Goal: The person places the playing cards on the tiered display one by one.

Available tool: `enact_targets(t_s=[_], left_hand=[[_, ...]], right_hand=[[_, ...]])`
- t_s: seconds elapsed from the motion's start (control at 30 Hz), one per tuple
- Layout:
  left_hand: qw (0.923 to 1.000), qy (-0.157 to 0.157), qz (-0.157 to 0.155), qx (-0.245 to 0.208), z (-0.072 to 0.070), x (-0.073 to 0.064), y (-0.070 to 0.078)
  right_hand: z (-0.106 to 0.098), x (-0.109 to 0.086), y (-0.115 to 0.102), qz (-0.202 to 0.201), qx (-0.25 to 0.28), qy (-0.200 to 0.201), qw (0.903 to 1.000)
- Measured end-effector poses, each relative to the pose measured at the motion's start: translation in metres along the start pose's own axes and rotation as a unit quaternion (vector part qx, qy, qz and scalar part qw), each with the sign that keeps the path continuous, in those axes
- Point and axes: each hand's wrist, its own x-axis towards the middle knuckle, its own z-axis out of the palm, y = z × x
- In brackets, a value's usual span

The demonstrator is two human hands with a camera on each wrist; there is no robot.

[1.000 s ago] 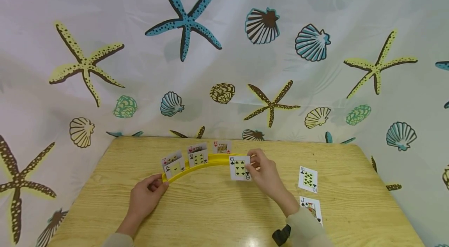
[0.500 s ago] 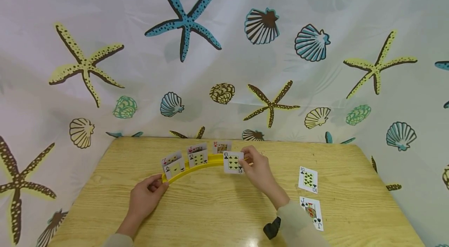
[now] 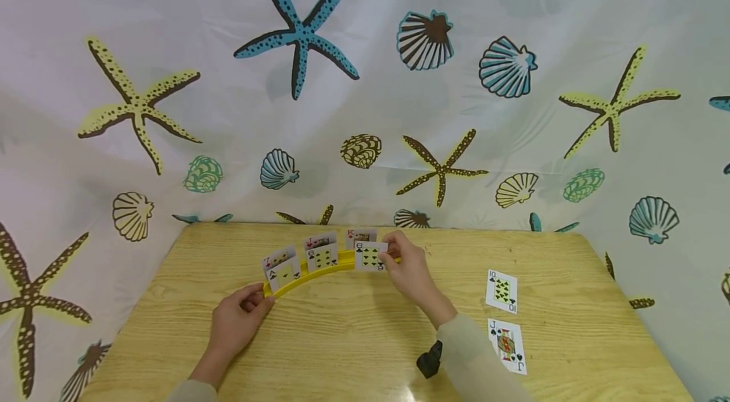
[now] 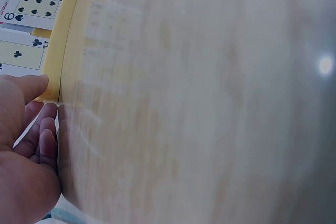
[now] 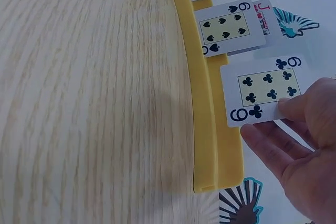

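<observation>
A curved yellow card holder (image 3: 326, 272) stands on the table with cards upright in two rows. My left hand (image 3: 235, 324) grips its left end, thumb on the front edge in the left wrist view. My right hand (image 3: 415, 274) pinches the six of clubs (image 5: 262, 88) by its right side, the card's lower edge over the holder near its right part. The front row has an ace of clubs (image 3: 284, 275) and a six of spades (image 3: 322, 257). Behind are a red seven (image 3: 277, 257), a red jack (image 3: 320, 239) and a king of diamonds (image 3: 362, 235), partly covered.
A ten of clubs (image 3: 502, 291) and a jack of spades (image 3: 507, 346) lie face up on the wooden table (image 3: 582, 313) to the right. A curtain (image 3: 365, 97) with starfish and shells hangs behind and at both sides.
My right hand has moved left and farther back with the six of clubs, bringing it in front of the king of diamonds. My left hand has stayed at the holder's end.
</observation>
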Motion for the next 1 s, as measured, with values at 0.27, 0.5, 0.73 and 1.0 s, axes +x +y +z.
enact_targets(t_s=[0.27,0.5,0.73,1.0], left_hand=[[1.0000,0.002,0.000,-0.004,0.001,0.001,-0.002],[1.0000,0.002,0.001,-0.005,0.001,0.002,-0.003],[0.9999,0.006,0.011,-0.005,0.001,0.001,-0.001],[0.9998,0.006,0.018,-0.006,0.000,-0.001,-0.001]], right_hand=[[0.008,0.006,-0.001,-0.004,0.000,-0.005,1.0000],[0.016,0.011,0.000,0.008,0.000,-0.007,0.9999],[0.021,0.015,0.002,0.000,-0.001,-0.010,1.0000],[0.024,0.015,0.003,-0.001,0.000,-0.022,0.9998]])
